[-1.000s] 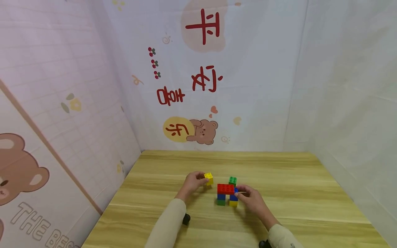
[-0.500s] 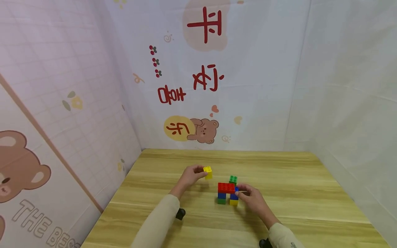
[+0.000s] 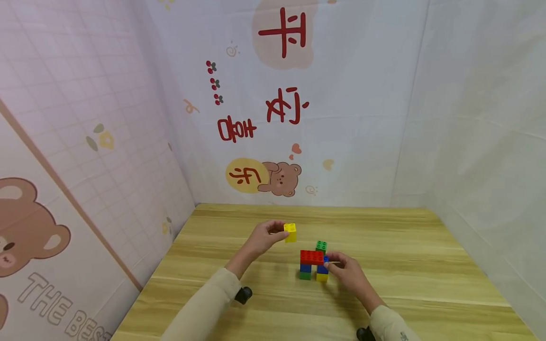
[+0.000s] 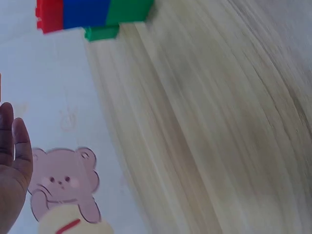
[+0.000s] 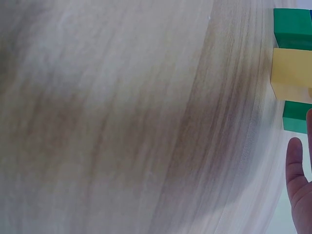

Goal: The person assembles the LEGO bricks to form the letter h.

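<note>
Tabletop (image 3: 392,232), yellow block (image 3: 291,235) partly behind fingers (image 3: 279,236)

The red brick (image 3: 312,257) is showing one solid colour. Under its left end, a blue brick (image 3: 305,268) is sitting over a green brick (image 3: 305,275); under its right end, a second blue brick (image 3: 322,269) is sitting over a yellow brick (image 3: 322,277). Behind it, another green block (image 3: 321,246) is showing, and to its left a bright yellow block (image 3: 290,233). Around it the table (image 3: 384,237) is displaying streaky yellow-brown grain; beyond it the white back wall (image 3: 362,94) is bearing red characters (image 3: 283,32), cherries (image 3: 213,84) and a brown bear (image 3: 283,179)
</note>
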Demonstrator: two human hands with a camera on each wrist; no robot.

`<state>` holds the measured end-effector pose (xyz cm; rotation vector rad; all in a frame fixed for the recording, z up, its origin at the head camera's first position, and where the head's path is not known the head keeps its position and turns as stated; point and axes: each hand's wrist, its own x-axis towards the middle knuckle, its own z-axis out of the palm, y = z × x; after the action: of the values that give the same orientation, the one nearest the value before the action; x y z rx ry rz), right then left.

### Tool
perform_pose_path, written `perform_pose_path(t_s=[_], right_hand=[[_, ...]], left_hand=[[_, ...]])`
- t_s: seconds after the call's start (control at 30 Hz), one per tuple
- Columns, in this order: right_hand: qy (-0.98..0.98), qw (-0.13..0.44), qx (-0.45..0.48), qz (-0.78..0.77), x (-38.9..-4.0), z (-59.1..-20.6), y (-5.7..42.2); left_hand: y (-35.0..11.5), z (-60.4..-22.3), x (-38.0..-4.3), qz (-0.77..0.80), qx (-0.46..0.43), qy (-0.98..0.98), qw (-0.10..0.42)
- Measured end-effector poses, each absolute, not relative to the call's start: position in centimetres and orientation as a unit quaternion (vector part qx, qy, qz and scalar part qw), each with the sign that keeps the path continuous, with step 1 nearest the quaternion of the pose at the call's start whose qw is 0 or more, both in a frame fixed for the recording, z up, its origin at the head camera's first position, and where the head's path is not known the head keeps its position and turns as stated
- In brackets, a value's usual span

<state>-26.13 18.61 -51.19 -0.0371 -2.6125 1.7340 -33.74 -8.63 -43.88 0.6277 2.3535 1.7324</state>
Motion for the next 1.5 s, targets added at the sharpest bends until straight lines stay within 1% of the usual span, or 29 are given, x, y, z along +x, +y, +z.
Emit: perform_pose_path(t_s=[0.17, 0.4, 0.57, 0.8, 1.07, 1.5], right_hand=[[-0.834, 0.003, -0.014, 0.552, -26.4, -51.2, 18.6], [-0.834, 0.006, -0.013, 0.552, -26.6, -51.1, 18.5], [-0.834, 0.005, -0.016, 0.552, -26.7, -51.1, 18.4], [-0.838, -0.001, -0.025, 0.545, -26.8, -51.3, 18.6], [-0.838, -0.004, -0.032, 0.544, -26.6, -51.6, 18.7], [-0.841, -0.003, -0.028, 0.540, -26.1, -51.6, 18.4]], left_hand=[[-7.6, -43.1, -33.1, 0.575, 0.229, 0.781, 0.082], [-6.4, -44.0, -33.1, 0.564, 0.251, 0.781, 0.095], [-6.0, -45.0, -33.1, 0.559, 0.245, 0.785, 0.110], [-5.5, -45.6, -32.8, 0.545, 0.244, 0.794, 0.117], [-5.4, -46.2, -32.3, 0.545, 0.229, 0.794, 0.143], [-5.5, -46.9, -31.9, 0.534, 0.231, 0.803, 0.128]])
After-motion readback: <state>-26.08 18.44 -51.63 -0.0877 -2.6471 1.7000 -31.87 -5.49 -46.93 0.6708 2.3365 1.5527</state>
